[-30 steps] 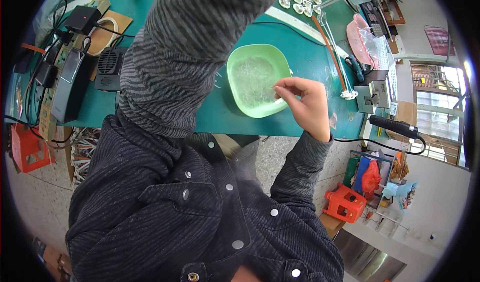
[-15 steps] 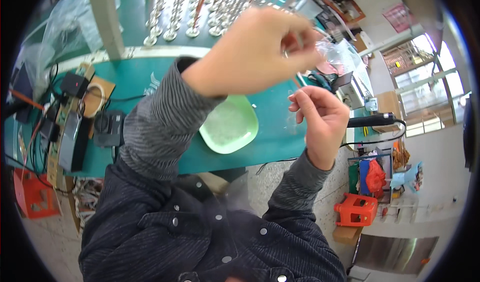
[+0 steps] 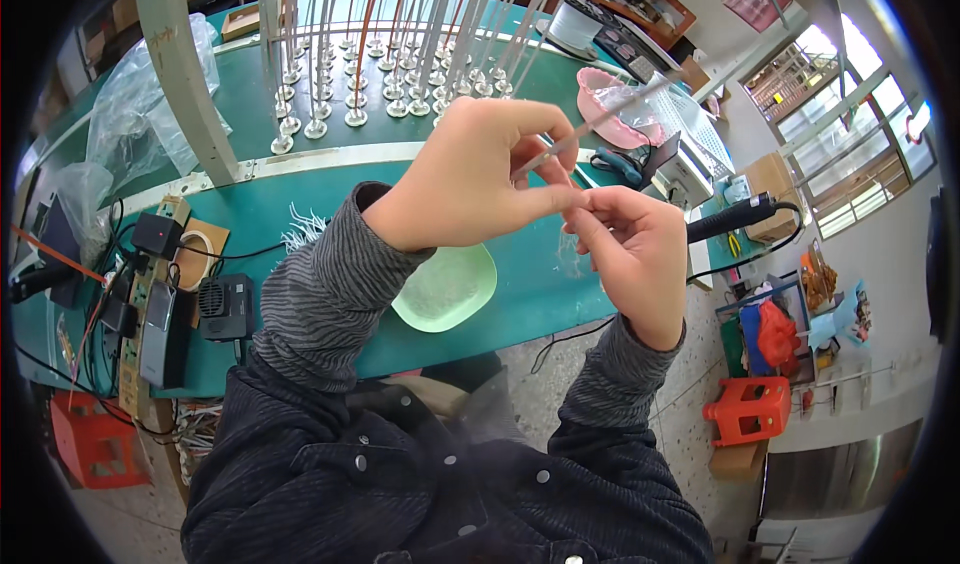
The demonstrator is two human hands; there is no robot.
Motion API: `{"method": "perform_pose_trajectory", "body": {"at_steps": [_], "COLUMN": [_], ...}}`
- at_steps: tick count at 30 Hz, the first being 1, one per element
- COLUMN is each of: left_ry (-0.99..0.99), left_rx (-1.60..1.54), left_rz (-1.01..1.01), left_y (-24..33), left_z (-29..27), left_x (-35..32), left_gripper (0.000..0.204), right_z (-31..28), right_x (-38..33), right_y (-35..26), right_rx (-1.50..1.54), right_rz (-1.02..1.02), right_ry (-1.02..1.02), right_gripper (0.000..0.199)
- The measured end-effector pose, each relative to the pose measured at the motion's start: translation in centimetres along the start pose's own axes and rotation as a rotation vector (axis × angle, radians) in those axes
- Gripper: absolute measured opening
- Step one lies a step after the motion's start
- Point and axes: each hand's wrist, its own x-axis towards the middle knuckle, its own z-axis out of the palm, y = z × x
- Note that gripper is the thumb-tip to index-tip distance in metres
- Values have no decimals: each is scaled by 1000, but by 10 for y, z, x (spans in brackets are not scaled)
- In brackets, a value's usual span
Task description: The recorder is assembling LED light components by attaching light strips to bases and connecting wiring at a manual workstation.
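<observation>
My left hand [image 3: 490, 169] is raised over the bench, fingers curled round a thin greyish rod [image 3: 600, 122] that slants up to the right. Its thumb and fingertip meet the fingertips of my right hand [image 3: 640, 249]. That right hand is closed in a pinch; whatever lies between its fingertips is too small to make out. Below the left wrist stands a pale green dish [image 3: 480, 299] with whitish, see-through contents, partly covered by the left sleeve. Beside the left forearm lies a bundle of white strands [image 3: 303, 228]. Fine clear strands [image 3: 568, 256] show on the bench under the fingertips.
Many upright thin rods on round metal bases [image 3: 356, 116] fill the back. A pink basin [image 3: 600, 99] stands at back right. A black-handled corded tool [image 3: 735, 218] lies behind the right hand. Power strip and adapters [image 3: 158, 236] crowd the left; a red stool [image 3: 748, 411] is right.
My left hand has come down so its fingertips meet those of my right hand, and the thin rod shows clearly now. The whole view has shifted, revealing more of the bench's back.
</observation>
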Motion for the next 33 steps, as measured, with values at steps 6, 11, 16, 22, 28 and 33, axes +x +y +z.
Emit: {"method": "perform_pose_trajectory", "body": {"at_steps": [6,11,16,22,28,33], "left_ry": [10,30,67,100,415,418], "left_rx": [-126,-512,-555,-622,-1130,-1022], "left_rz": [94,-143,-175,-210,-112,-138], "left_y": [-11,-2,-4,-1,-10,-22], "left_z": [13,23,21,26,27,34], "left_x": [4,2,-1,-1,-3,-1], "left_gripper": [22,26,29,22,10,10], "right_z": [-11,-3,3,24,78,87], "right_x": [-6,-14,-14,-22,-30,-16], "right_y": [7,3,8,11,13,20], "right_rx": [-32,127,169,116,-126,-143], "right_rz": [-139,-96,-171,-239,-358,-364], "right_ry": [4,167,172,374,481,598], "right_gripper": [9,8,9,6,5,6]}}
